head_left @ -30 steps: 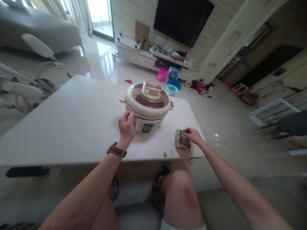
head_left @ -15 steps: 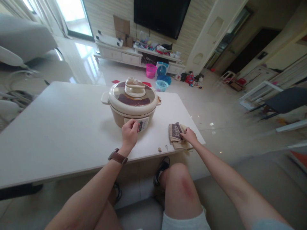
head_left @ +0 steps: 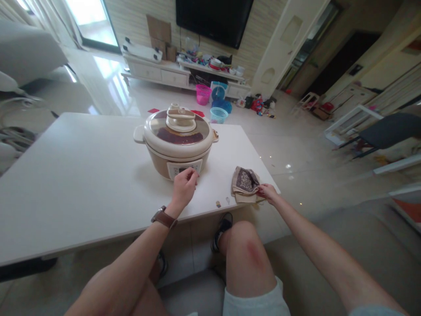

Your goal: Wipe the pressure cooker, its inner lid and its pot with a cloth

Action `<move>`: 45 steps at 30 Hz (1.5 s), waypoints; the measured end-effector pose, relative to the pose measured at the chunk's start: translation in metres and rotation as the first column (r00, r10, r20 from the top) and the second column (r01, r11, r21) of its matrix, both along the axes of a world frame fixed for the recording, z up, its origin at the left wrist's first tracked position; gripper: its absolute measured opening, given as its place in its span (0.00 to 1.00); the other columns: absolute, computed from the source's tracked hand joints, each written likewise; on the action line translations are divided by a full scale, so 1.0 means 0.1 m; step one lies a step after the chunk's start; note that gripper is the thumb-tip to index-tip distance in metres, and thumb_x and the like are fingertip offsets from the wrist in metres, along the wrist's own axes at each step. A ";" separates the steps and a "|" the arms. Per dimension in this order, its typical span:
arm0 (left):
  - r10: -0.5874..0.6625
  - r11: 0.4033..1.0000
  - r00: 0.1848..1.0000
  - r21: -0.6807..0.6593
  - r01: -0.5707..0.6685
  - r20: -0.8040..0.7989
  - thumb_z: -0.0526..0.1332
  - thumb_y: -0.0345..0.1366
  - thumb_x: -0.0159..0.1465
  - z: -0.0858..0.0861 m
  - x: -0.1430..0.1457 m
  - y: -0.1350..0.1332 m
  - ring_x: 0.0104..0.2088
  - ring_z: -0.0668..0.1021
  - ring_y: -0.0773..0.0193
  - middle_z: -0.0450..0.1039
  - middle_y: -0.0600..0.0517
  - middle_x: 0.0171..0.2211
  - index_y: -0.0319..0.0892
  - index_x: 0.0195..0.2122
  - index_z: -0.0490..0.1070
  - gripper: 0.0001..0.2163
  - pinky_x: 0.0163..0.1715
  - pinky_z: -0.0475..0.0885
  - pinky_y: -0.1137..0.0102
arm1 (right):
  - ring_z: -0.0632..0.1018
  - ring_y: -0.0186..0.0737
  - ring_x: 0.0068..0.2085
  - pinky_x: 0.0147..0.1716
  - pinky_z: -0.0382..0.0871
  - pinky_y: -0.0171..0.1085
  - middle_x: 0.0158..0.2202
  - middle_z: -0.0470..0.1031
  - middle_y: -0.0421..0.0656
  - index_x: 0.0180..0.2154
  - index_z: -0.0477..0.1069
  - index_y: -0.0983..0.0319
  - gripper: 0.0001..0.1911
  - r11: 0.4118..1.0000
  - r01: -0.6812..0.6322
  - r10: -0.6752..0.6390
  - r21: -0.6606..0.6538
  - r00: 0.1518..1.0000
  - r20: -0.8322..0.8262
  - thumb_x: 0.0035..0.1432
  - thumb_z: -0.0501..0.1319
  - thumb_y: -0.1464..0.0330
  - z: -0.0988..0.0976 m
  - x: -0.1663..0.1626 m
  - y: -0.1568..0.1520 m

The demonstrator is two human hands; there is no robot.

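Note:
A cream electric cooker (head_left: 177, 142) with a glass lid and a front control panel stands on the white table (head_left: 82, 175). My left hand (head_left: 184, 187), with a brown watch on its wrist, is loosely curled right in front of the panel, fingertips at its lower edge. A folded beige and brown cloth (head_left: 244, 184) lies near the table's right front corner. My right hand (head_left: 269, 193) rests at the cloth's near right edge with fingers pinched on it.
Two small crumbs (head_left: 222, 202) lie on the table between my hands. My knees are under the table's front edge. Beyond it, coloured baskets (head_left: 213, 103) stand on the glossy floor before a TV cabinet (head_left: 171, 72). A dark chair (head_left: 384, 134) is at the right.
My left hand slid from the cooker's left side across to the front panel. My right hand shifted from the top of the cloth to its near right edge. The view turned left.

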State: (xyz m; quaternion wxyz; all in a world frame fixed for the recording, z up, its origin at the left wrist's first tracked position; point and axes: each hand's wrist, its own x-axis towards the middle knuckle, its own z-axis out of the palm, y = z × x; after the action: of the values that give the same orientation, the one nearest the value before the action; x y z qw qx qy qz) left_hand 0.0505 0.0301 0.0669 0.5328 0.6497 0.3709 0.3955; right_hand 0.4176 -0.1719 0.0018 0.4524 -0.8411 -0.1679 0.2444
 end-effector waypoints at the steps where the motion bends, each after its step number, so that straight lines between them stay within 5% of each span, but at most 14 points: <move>1: -0.004 1.000 1.000 -0.008 0.004 0.002 0.58 0.38 0.62 0.00 0.00 0.00 0.18 0.70 0.67 0.68 0.56 0.17 0.43 0.26 0.71 0.09 0.20 0.63 0.72 | 0.76 0.41 0.31 0.36 0.76 0.40 0.26 0.74 0.39 0.30 0.69 0.58 0.12 1.000 -0.002 0.002 0.003 0.999 0.054 0.48 0.71 0.64 0.01 -0.03 -0.07; 3: -0.003 1.000 1.000 -0.017 0.003 0.008 0.58 0.38 0.62 -0.01 -0.01 0.00 0.18 0.70 0.67 0.68 0.56 0.17 0.43 0.26 0.71 0.09 0.20 0.63 0.72 | 0.77 0.46 0.41 0.45 0.75 0.43 0.37 0.78 0.45 0.36 0.72 0.58 0.13 0.991 -0.119 0.130 -0.053 0.939 0.317 0.50 0.71 0.64 0.05 -0.12 -0.15; 4: -0.001 1.000 1.000 -0.019 0.001 0.011 0.58 0.38 0.62 -0.02 -0.01 0.00 0.17 0.70 0.67 0.67 0.56 0.17 0.43 0.26 0.71 0.09 0.20 0.63 0.72 | 0.77 0.49 0.46 0.49 0.73 0.45 0.42 0.78 0.48 0.39 0.73 0.59 0.13 0.963 -0.235 0.268 -0.128 0.841 0.469 0.51 0.70 0.64 0.08 -0.19 -0.17; 6: 0.001 1.000 1.000 -0.020 -0.001 0.010 0.58 0.38 0.62 -0.03 -0.01 0.00 0.17 0.70 0.68 0.67 0.57 0.17 0.43 0.26 0.71 0.09 0.20 0.63 0.72 | 0.75 0.54 0.52 0.53 0.69 0.47 0.49 0.78 0.52 0.44 0.74 0.60 0.13 0.809 -0.435 0.581 -0.396 0.485 0.654 0.56 0.67 0.65 0.11 -0.37 -0.13; 8: -0.003 1.000 1.000 -0.019 0.003 0.007 0.58 0.38 0.62 -0.03 -0.01 0.00 0.17 0.70 0.68 0.67 0.56 0.17 0.43 0.26 0.71 0.09 0.20 0.63 0.73 | 0.73 0.54 0.55 0.53 0.66 0.46 0.52 0.77 0.53 0.48 0.74 0.61 0.14 0.633 -0.457 0.757 -0.625 0.195 0.624 0.60 0.64 0.67 0.11 -0.56 -0.03; 10: -0.007 1.000 1.000 -0.018 0.007 0.001 0.58 0.38 0.62 -0.03 0.00 0.00 0.17 0.70 0.68 0.68 0.56 0.17 0.43 0.25 0.71 0.10 0.20 0.64 0.73 | 0.73 0.54 0.55 0.53 0.64 0.46 0.52 0.77 0.53 0.50 0.73 0.61 0.15 0.568 -0.395 0.808 -0.722 0.103 0.580 0.60 0.64 0.68 0.06 -0.72 0.10; 14: 0.001 1.000 1.000 -0.030 -0.001 0.003 0.58 0.38 0.61 -0.01 -0.01 0.00 0.18 0.70 0.68 0.67 0.56 0.16 0.43 0.24 0.71 0.10 0.20 0.64 0.73 | 0.74 0.55 0.54 0.52 0.65 0.45 0.49 0.79 0.54 0.46 0.75 0.63 0.12 0.578 -0.347 0.812 -0.738 0.160 0.561 0.60 0.63 0.67 -0.04 -0.74 0.35; 19: 0.021 0.997 0.999 -0.079 -0.017 0.045 0.59 0.38 0.60 -0.01 -0.04 0.04 0.18 0.70 0.67 0.67 0.56 0.16 0.43 0.24 0.72 0.09 0.18 0.65 0.74 | 0.76 0.47 0.41 0.43 0.67 0.41 0.39 0.80 0.49 0.36 0.75 0.61 0.09 0.894 -0.291 0.448 -0.341 0.588 0.673 0.60 0.55 0.69 0.10 -0.36 0.57; 22: 0.029 0.994 0.997 -0.112 -0.021 0.067 0.59 0.38 0.59 -0.02 -0.06 0.07 0.18 0.70 0.67 0.66 0.56 0.16 0.43 0.24 0.72 0.09 0.18 0.65 0.74 | 0.72 0.43 0.33 0.35 0.64 0.39 0.31 0.77 0.44 0.31 0.71 0.59 0.09 0.965 -0.196 0.263 -0.176 0.699 0.665 0.58 0.53 0.67 0.34 -0.14 0.61; 27: -0.009 0.994 0.999 -0.105 0.013 0.042 0.58 0.38 0.60 -0.03 -0.04 0.05 0.18 0.71 0.68 0.68 0.56 0.17 0.43 0.25 0.71 0.09 0.19 0.66 0.74 | 0.71 0.42 0.32 0.34 0.62 0.38 0.28 0.76 0.43 0.29 0.70 0.59 0.09 0.969 -0.233 0.219 -0.079 0.669 0.710 0.54 0.54 0.64 0.80 0.05 0.55; 31: -0.134 0.987 0.991 -0.091 0.132 -0.024 0.57 0.38 0.60 -0.06 0.00 0.00 0.19 0.72 0.68 0.70 0.55 0.19 0.42 0.25 0.72 0.09 0.22 0.66 0.73 | 0.73 0.43 0.34 0.35 0.63 0.37 0.31 0.79 0.44 0.32 0.74 0.59 0.10 0.933 -0.287 0.352 -0.218 0.596 0.722 0.55 0.54 0.66 1.01 0.04 0.55; 36: -0.271 0.961 0.956 -0.082 0.262 -0.113 0.57 0.38 0.62 -0.12 0.05 -0.05 0.21 0.75 0.66 0.73 0.54 0.21 0.42 0.28 0.74 0.10 0.25 0.66 0.71 | 0.71 0.39 0.30 0.30 0.58 0.35 0.28 0.78 0.42 0.29 0.75 0.59 0.07 0.758 -0.303 0.645 -0.577 0.475 0.598 0.55 0.58 0.68 0.96 0.00 0.55; 39: -0.312 0.950 0.934 -0.059 0.306 -0.173 0.57 0.38 0.63 -0.14 0.08 -0.08 0.21 0.76 0.66 0.74 0.54 0.23 0.42 0.29 0.74 0.10 0.26 0.66 0.70 | 0.74 0.40 0.34 0.33 0.61 0.35 0.33 0.81 0.45 0.31 0.77 0.59 0.06 0.686 -0.253 0.715 -0.682 0.410 0.567 0.55 0.61 0.68 0.86 0.06 0.46; 45: -0.325 0.945 0.916 -0.033 0.326 -0.235 0.56 0.38 0.64 -0.15 0.09 -0.10 0.22 0.77 0.65 0.75 0.54 0.24 0.42 0.32 0.74 0.09 0.27 0.67 0.70 | 0.80 0.49 0.42 0.42 0.70 0.40 0.43 0.83 0.51 0.45 0.83 0.60 0.15 0.806 -0.031 0.510 -0.591 0.544 0.666 0.60 0.62 0.65 0.88 0.27 0.65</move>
State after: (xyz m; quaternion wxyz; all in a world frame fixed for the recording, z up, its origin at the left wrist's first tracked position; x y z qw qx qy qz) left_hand 0.0598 0.0203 0.0521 0.5409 0.7466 0.3173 0.2222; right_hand 0.4447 -0.1074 0.0901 0.0401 -0.9074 -0.4146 -0.0553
